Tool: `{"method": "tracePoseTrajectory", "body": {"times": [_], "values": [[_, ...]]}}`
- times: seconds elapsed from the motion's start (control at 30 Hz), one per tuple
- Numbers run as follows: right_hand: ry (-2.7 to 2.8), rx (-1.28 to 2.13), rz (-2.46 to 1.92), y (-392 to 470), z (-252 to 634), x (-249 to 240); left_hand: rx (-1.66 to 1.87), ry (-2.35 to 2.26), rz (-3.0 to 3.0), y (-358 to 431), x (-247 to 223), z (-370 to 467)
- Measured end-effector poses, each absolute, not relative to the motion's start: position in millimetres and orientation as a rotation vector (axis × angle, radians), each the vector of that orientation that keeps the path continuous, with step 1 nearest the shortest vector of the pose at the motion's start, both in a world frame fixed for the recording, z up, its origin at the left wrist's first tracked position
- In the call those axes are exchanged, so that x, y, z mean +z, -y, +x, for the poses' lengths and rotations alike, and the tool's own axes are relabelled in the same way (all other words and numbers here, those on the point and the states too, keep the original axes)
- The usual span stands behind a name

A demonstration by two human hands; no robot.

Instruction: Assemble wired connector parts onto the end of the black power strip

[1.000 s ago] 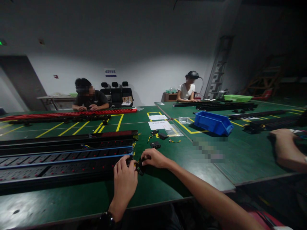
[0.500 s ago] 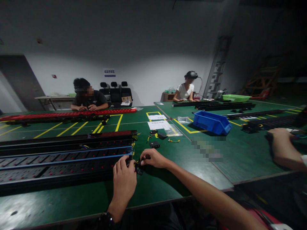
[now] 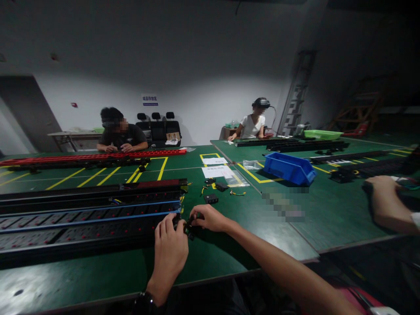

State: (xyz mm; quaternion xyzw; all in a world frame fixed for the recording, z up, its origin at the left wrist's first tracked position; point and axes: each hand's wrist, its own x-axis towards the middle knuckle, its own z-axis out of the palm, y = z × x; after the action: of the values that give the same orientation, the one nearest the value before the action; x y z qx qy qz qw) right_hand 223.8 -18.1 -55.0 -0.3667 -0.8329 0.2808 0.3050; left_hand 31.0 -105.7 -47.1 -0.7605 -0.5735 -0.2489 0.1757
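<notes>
Green table (image 3: 328, 218), grey wall (image 3: 203, 57) behind. Dark part (image 3: 190, 235) sits just off the end of a black rail (image 3: 98, 234), between the hands. Right hand (image 3: 210, 217): fingers pinched on the part. Left hand (image 3: 171, 247): fingers curled at the rail end; contact hidden, cannot tell whether clamped. Beyond: black box (image 3: 211, 199), yellow cable (image 3: 238, 193), papers (image 3: 215, 171). Farther right, blue bin (image 3: 288, 168). Two co-workers (image 3: 131, 135) across the table; another person's arm (image 3: 392, 208) at right.

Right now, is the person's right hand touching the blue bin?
Apart: the head view plainly shows a stretch of green tabletop between the right hand and the blue bin.
</notes>
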Motion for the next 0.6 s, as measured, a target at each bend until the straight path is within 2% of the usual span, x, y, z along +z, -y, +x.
{"method": "tracePoseTrajectory", "body": {"times": [0.17, 0.6], "values": [[2.232, 0.508, -1.015, 20, 216, -60, -0.722, 1.641, -2.179, 108, -43, 32], [2.257, 0.52, -1.091, 19, 213, -59, -0.715, 1.632, -2.141, 102, -48, 30]]}}
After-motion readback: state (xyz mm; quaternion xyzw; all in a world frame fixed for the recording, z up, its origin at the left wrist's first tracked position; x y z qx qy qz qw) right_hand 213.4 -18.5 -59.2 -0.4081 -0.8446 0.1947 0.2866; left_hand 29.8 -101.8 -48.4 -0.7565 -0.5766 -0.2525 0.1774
